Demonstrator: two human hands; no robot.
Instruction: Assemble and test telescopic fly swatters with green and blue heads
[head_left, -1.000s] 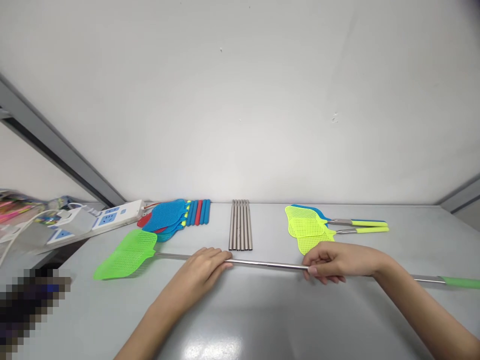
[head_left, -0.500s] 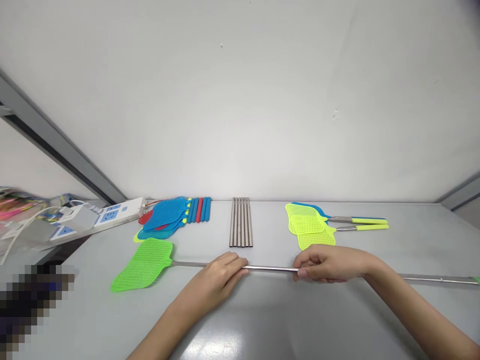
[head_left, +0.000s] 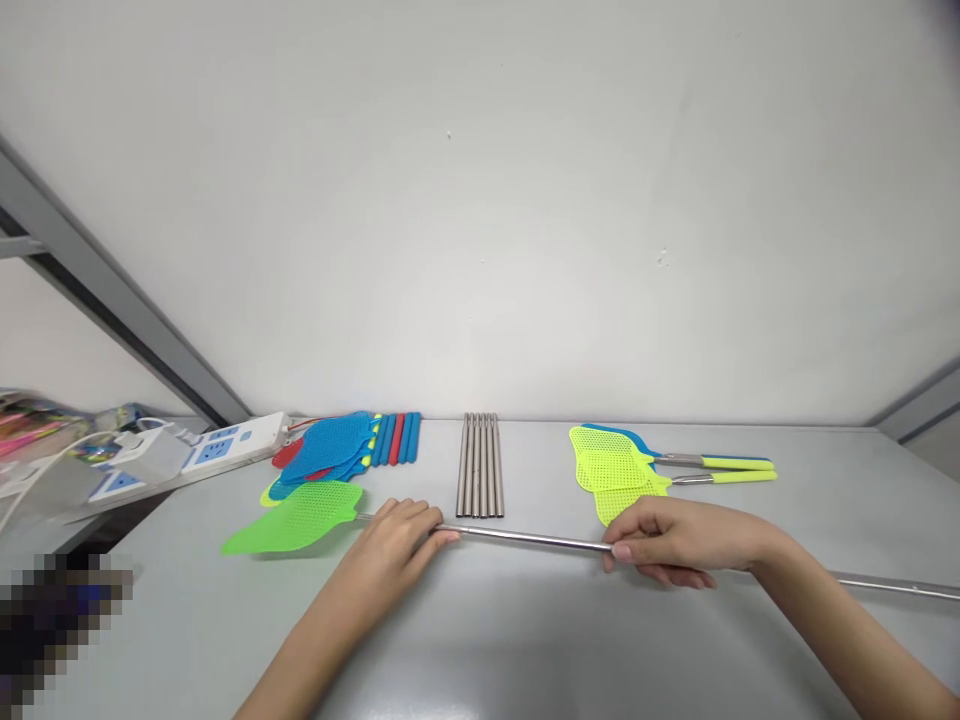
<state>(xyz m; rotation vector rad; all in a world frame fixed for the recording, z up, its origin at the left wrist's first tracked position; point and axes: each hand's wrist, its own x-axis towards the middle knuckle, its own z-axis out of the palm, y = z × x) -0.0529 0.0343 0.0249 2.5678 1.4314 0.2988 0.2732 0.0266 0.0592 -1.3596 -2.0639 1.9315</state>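
A green fly swatter (head_left: 300,515) with a long, thin metal telescopic rod (head_left: 525,538) stretches across the table in front of me. My left hand (head_left: 401,545) is closed round the rod just behind the green mesh head. Farther right, my right hand (head_left: 667,545) pinches the rod between thumb and fingers. The rod runs on under my right forearm and out of the right edge of view, so its far end is hidden. The mesh head tilts, seen partly edge-on.
At the back left lie blue, red and yellow swatter heads (head_left: 330,445) and several coloured handles (head_left: 397,440). Several metal tubes (head_left: 480,465) stand in a row at the middle. Yellow and blue swatters (head_left: 611,460) lie back right. A white power strip (head_left: 232,450) sits at left.
My left hand has slid left along the rod, closer to the green head. My right hand has shifted slightly right. The green head has tilted. The view has shifted a little.
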